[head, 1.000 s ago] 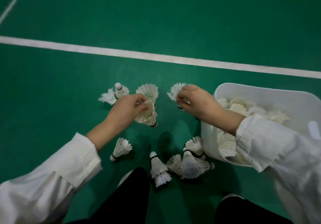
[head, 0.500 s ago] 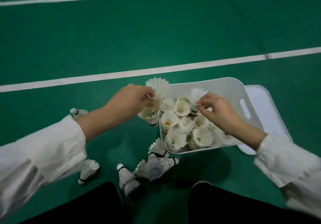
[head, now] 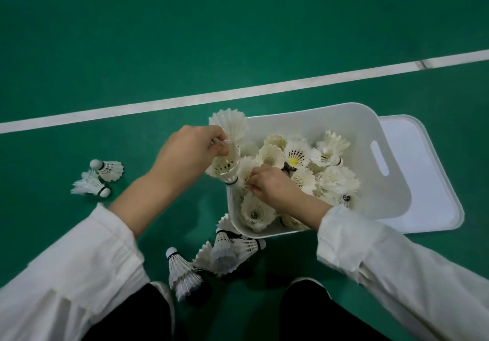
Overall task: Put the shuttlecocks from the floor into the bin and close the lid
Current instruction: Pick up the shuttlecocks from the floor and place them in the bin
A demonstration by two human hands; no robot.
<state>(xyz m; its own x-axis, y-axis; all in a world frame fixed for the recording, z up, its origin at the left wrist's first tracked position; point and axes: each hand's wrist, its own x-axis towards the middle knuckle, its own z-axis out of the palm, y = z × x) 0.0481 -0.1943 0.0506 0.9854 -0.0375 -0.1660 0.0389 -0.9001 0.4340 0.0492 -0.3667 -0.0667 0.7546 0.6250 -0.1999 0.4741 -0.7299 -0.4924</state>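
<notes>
A white plastic bin (head: 381, 139) sits on the green floor, filled with several white shuttlecocks (head: 296, 155). My left hand (head: 190, 150) holds two shuttlecocks (head: 227, 145) at the bin's left rim. My right hand (head: 272, 184) reaches across into the bin's near left part, its fingers pinched among the shuttlecocks; whether it grips one is hidden. Two shuttlecocks (head: 98, 179) lie on the floor to the left. Several more (head: 219, 253) lie in a heap in front of the bin. The white lid (head: 428, 182) lies flat on the floor at the bin's right side.
White court lines (head: 185, 100) cross the green floor beyond the bin. My dark trouser legs (head: 317, 311) and a shoe tip are at the bottom edge, close to the heap of shuttlecocks.
Both hands moved from the floor to the bin, and the view swung right. My right hand has shifted leftward and lower inside the bin. My left hand still holds its two shuttlecocks.
</notes>
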